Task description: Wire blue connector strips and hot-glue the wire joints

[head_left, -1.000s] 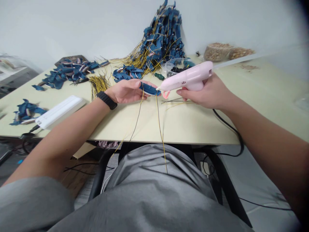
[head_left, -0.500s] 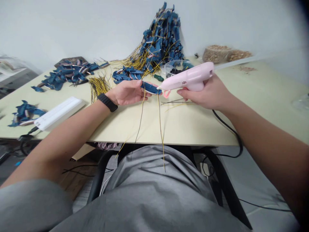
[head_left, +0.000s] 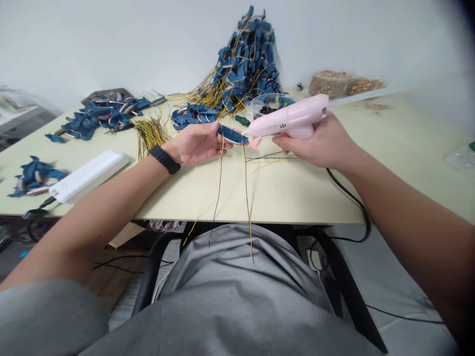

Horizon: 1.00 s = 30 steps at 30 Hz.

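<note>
My left hand (head_left: 198, 143) is closed on one end of a small blue piece with a pale edge (head_left: 233, 135). Thin yellow and black wires (head_left: 246, 193) hang from it over the table's front edge. In my right hand (head_left: 319, 143) is a pale pink glue gun (head_left: 289, 117), fingers wrapped round its handle near the pink trigger. Its nozzle is at the right end of the blue piece; whether it touches cannot be made out. Loose wires (head_left: 274, 155) lie on the table below the gun.
A tall heap of blue pieces with wires (head_left: 248, 64) stands at the back. More blue pieces (head_left: 104, 113) lie to the left, near a wire bundle (head_left: 151, 136) and a white power strip (head_left: 89, 175). Bags of brown bits (head_left: 330, 83) sit at the back right. A black cord (head_left: 352, 195) trails from the gun.
The view has shifted slightly. The hanging wires have swung a little to the right; both hands keep their hold, with the glue gun still at the blue piece's right end.
</note>
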Each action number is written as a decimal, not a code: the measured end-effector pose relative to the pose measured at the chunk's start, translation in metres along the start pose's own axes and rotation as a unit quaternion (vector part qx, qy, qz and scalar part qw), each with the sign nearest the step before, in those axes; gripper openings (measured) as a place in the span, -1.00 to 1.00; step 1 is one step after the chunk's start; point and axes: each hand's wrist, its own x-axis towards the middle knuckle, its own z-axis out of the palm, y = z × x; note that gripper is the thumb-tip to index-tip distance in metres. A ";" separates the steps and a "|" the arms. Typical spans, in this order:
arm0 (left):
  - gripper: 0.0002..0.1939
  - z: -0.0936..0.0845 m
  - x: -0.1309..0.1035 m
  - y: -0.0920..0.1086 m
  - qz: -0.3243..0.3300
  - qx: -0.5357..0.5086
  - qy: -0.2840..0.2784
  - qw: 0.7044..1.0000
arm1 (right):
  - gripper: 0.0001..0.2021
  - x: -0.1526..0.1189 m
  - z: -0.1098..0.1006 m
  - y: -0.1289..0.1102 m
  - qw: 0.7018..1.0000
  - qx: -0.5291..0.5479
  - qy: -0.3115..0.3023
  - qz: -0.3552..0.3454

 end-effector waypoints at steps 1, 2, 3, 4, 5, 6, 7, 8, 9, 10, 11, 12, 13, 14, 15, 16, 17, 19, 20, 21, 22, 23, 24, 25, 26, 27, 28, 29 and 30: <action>-0.56 0.001 0.000 0.000 0.001 -0.001 0.005 1.000 | -0.80 0.000 0.000 0.001 1.000 0.001 -0.001 -0.007; -0.56 0.001 0.000 0.000 0.002 -0.001 0.011 1.000 | -0.79 0.001 0.000 0.003 1.000 0.002 0.000 -0.012; -0.56 0.001 -0.001 0.000 0.004 0.000 0.016 1.000 | -0.78 0.001 -0.001 0.004 1.000 0.001 0.000 -0.014; -0.56 0.002 -0.001 0.000 0.005 0.003 0.018 1.000 | -0.77 0.001 -0.001 0.005 1.000 -0.001 0.001 -0.014; -0.56 0.002 0.000 0.000 0.004 0.009 0.019 1.000 | -0.77 0.001 -0.001 0.005 1.000 -0.003 0.002 -0.012; -0.56 0.002 0.000 0.000 0.004 0.015 0.019 1.000 | -0.77 0.001 -0.001 0.005 1.000 -0.006 0.001 -0.011; -0.57 0.002 0.000 0.000 0.004 0.019 0.019 1.000 | -0.76 0.001 -0.001 0.005 1.000 -0.009 0.003 -0.012; -0.58 0.002 0.000 0.000 0.004 0.020 0.019 1.000 | -0.77 0.001 -0.001 0.005 1.000 -0.012 0.003 -0.013; -0.58 0.002 0.000 0.000 0.003 0.017 0.019 1.000 | -0.77 0.001 -0.001 0.004 1.000 -0.013 0.004 -0.013; -0.59 0.002 0.000 0.000 0.002 0.010 0.019 1.000 | -0.78 0.000 -0.001 0.003 1.000 -0.012 0.005 -0.013; -0.59 0.003 0.000 0.000 0.002 0.003 0.018 1.000 | -0.78 0.000 -0.001 0.003 1.000 -0.012 0.005 -0.011; -0.59 0.003 0.000 0.000 0.002 -0.002 0.016 1.000 | -0.77 0.000 -0.001 0.002 1.000 -0.012 0.005 -0.009; -0.59 0.003 0.000 0.001 0.003 -0.005 0.014 1.000 | -0.77 0.000 -0.001 0.003 1.000 -0.013 0.004 -0.008; -0.59 0.003 -0.001 0.001 0.004 -0.007 0.010 1.000 | -0.77 0.000 -0.001 0.003 1.000 -0.016 0.003 -0.008; -0.58 0.003 -0.001 0.002 0.004 -0.006 0.006 1.000 | -0.77 0.000 -0.002 0.004 1.000 -0.021 0.002 -0.009; -0.58 0.003 -0.002 0.003 0.003 -0.005 -0.001 1.000 | -0.77 0.000 -0.002 0.005 1.000 -0.027 0.000 -0.011; -0.57 0.002 -0.003 0.004 0.000 -0.005 -0.010 1.000 | -0.76 0.001 -0.002 0.007 0.999 -0.030 0.001 -0.014; -0.57 0.002 -0.004 0.006 -0.004 -0.007 -0.027 1.000 | -0.73 0.003 -0.002 0.011 0.999 -0.034 0.005 -0.024; -0.56 0.001 -0.005 0.007 -0.004 -0.010 -0.034 0.999 | -0.71 0.004 -0.001 0.012 0.999 -0.033 0.007 -0.030; -0.55 0.001 -0.005 0.008 -0.003 -0.013 -0.041 0.999 | -0.69 0.005 -0.001 0.013 0.999 -0.031 0.010 -0.035; -0.53 0.001 -0.006 0.009 -0.001 -0.014 -0.046 0.999 | -0.68 0.006 -0.001 0.014 0.999 -0.029 0.011 -0.038; -0.50 0.000 -0.006 0.009 0.001 -0.011 -0.049 0.999 | -0.66 0.006 -0.001 0.014 0.999 -0.028 0.011 -0.039; -0.47 0.000 -0.006 0.010 0.002 -0.003 -0.050 0.999 | -0.65 0.006 -0.001 0.014 0.999 -0.025 0.011 -0.038; -0.45 0.000 -0.005 0.010 0.004 0.008 -0.049 0.999 | -0.64 0.006 -0.001 0.014 0.999 -0.023 0.011 -0.037; -0.43 0.000 -0.005 0.010 0.006 0.022 -0.046 0.999 | -0.64 0.006 -0.001 0.013 0.999 -0.021 0.010 -0.036; -0.40 -0.001 -0.005 0.010 0.007 0.038 -0.041 0.998 | -0.64 0.006 -0.002 0.012 0.999 -0.021 0.007 -0.035; -0.38 -0.001 -0.005 0.010 0.008 0.052 -0.038 0.998 | -0.66 0.005 -0.002 0.012 0.999 -0.022 0.004 -0.035; -0.36 -0.001 -0.005 0.010 0.009 0.063 -0.035 0.997 | -0.68 0.004 -0.003 0.011 0.999 -0.024 0.001 -0.034; -0.34 -0.001 -0.004 0.010 0.010 0.071 -0.034 0.997 | -0.71 0.004 -0.004 0.011 0.999 -0.027 -0.002 -0.033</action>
